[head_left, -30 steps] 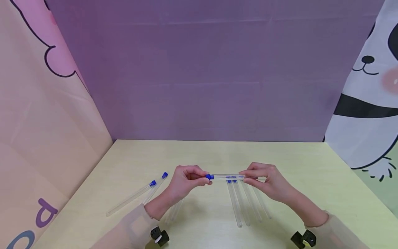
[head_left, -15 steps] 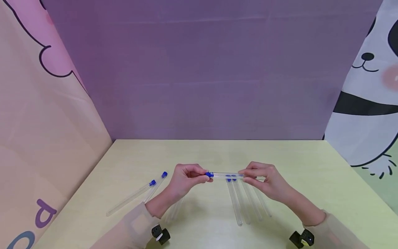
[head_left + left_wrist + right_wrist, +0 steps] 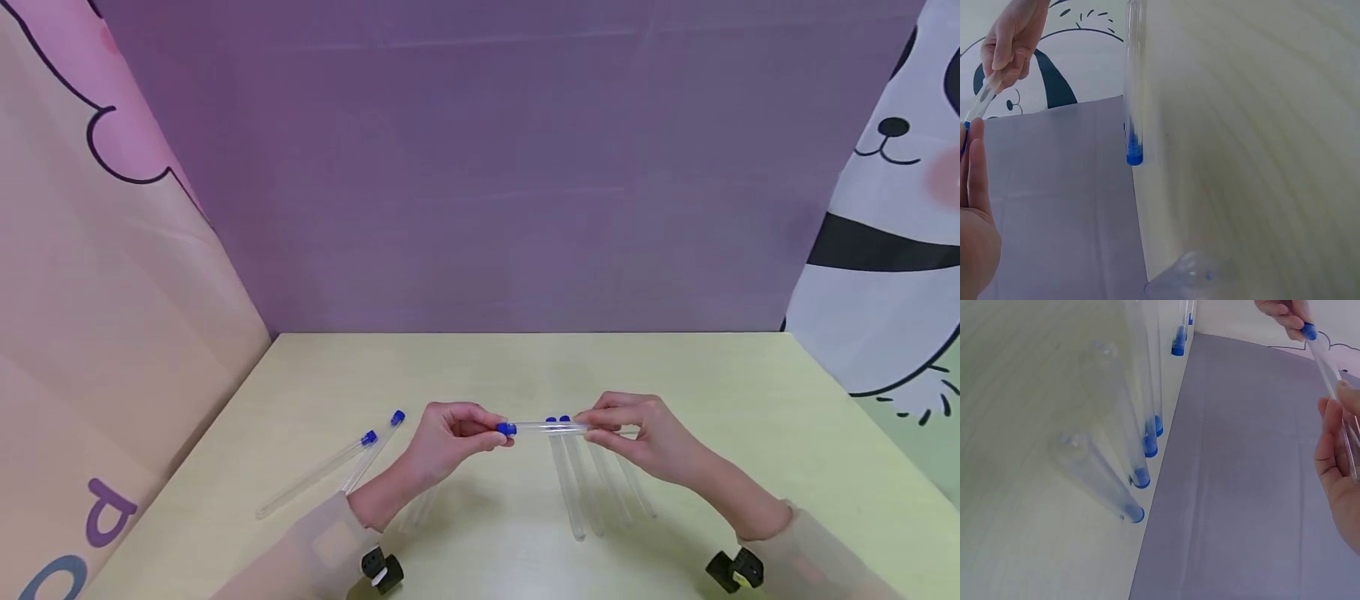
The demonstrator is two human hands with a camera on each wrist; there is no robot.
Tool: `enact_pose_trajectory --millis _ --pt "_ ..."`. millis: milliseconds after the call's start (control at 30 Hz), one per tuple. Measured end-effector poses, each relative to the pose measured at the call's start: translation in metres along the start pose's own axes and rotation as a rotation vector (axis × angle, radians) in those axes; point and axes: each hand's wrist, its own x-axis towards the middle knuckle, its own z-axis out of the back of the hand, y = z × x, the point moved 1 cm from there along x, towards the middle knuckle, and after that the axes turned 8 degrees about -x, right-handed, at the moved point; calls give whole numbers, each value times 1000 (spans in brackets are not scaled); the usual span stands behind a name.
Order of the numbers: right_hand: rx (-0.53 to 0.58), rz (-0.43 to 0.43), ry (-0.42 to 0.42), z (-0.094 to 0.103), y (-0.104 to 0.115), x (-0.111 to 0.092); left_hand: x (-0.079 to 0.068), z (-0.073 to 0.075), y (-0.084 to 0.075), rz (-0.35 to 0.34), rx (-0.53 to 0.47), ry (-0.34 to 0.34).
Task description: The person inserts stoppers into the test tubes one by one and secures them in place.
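Note:
Both hands hold one clear test tube (image 3: 536, 427) level above the table, its blue cap (image 3: 507, 429) pointing left. My left hand (image 3: 453, 437) pinches the cap between thumb and fingers. Around the tube's other half, my right hand (image 3: 637, 429) grips with thumb and fingertips. In the right wrist view the capped tube (image 3: 1325, 362) runs from the left hand (image 3: 1285, 314) to the right hand (image 3: 1338, 450). The left wrist view shows the left hand (image 3: 977, 206) at the blue-capped end and the right hand (image 3: 1013, 40) farther along the tube.
Several blue-capped tubes (image 3: 566, 492) lie side by side under the right hand. Left of the left hand lie two more capped tubes (image 3: 315, 477), and others (image 3: 422, 507) are partly hidden by the left forearm. A purple backdrop (image 3: 525, 183) stands at the table's (image 3: 360, 367) far edge.
Both hands keep their hold on the tube and stay nearly in place. The tube sits slightly lower in the head view, uncovering the blue caps of the tubes behind it.

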Motion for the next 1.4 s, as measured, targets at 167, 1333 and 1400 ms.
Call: enact_pose_trajectory --millis 167,1333,1400 --pt "-53 -80 19 3 -2 -3 2 0 -4 28 75 19" --pt "-418 -97 139 10 0 -14 13 13 -10 101 311 116" --pt "-418 -113 146 13 -1 -18 10 16 -9 107 333 116"
